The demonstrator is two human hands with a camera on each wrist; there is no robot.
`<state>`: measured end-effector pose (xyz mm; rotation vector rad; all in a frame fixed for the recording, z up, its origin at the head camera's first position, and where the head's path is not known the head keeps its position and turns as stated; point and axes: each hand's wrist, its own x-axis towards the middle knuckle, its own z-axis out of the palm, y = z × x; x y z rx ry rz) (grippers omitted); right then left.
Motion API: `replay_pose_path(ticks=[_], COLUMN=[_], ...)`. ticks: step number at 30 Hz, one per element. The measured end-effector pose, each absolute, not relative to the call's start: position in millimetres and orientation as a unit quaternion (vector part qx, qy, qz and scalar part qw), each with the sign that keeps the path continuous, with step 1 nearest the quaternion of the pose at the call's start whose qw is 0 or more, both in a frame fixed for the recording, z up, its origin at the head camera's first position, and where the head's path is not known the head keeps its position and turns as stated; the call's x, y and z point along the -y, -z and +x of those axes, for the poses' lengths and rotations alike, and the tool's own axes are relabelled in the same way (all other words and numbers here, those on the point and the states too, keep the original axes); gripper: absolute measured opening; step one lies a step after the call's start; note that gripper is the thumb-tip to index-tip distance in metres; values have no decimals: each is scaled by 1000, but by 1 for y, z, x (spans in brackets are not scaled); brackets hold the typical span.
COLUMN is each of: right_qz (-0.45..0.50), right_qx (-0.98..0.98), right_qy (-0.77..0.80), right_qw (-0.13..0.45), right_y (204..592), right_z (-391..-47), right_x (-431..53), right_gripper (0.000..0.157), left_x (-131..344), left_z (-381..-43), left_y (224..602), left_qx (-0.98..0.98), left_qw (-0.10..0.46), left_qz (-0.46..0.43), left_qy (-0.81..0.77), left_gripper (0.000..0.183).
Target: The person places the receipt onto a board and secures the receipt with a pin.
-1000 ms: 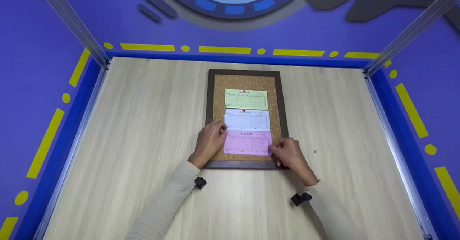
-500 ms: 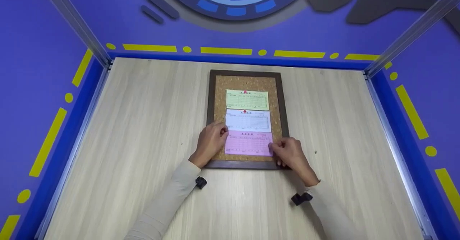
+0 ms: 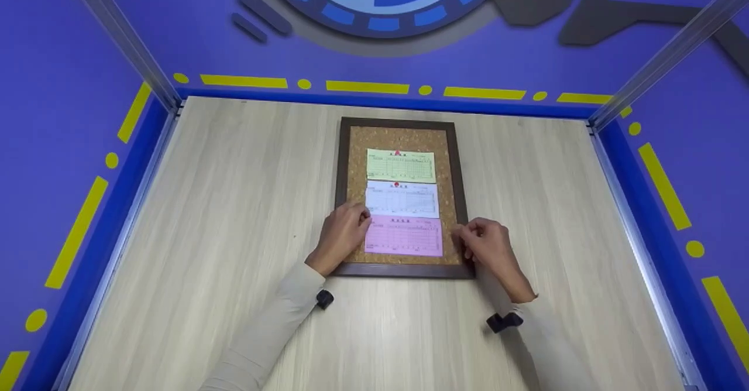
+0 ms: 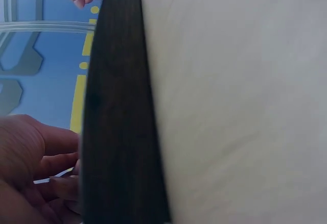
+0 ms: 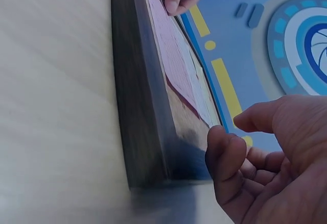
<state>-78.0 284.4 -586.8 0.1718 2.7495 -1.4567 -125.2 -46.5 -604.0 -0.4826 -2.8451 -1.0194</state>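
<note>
A pink printed form slip lies lowest on a framed corkboard. Above it are a white slip and a green slip, each with a red pushpin at its top edge. My left hand pinches the pink slip at its upper left edge, thumb and finger together. My right hand hovers over the board's right frame, apart from the slip. In the right wrist view, the thumb and forefinger of my right hand are parted with nothing between them; the other fingers curl loosely.
The board's dark wooden frame stands a little above the pale wood-grain table. Blue panels with yellow marks close off the back and both sides. A black wrist camera sits on my right sleeve.
My right hand has let go of the pink slip's right edge and moved right, over the frame. My left hand stays at the slip's left edge.
</note>
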Motion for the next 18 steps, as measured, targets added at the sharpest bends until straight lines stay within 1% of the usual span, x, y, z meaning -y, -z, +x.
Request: replay_pose_path(ticks=[4,9,12,15,18], right_qz=[70,77,79,79,84], right_qx=[-879,-873,-869,-869,-874], right_qy=[472,481,488,488,474], right_qw=[3,-9,-16,-35,-66], right_y=[587,589,590,592,594], right_z=[-78,-78,-77,-77,-76], right_x=[-290,-293,-295,-298,-302], right_gripper=[25,23,21,16,12], left_x=[47,48,48,48,48], left_z=[-122,-121,-120,-118,-116], left_y=[602,601,600,599,597], left_qx=[936,937,937,940,944], left_qw=[39,74,81,77,69], left_qz=[-167,-181,-182,-181,-180], left_qy=[306,289,286,280,268], left_gripper=[9,9,10,13,17])
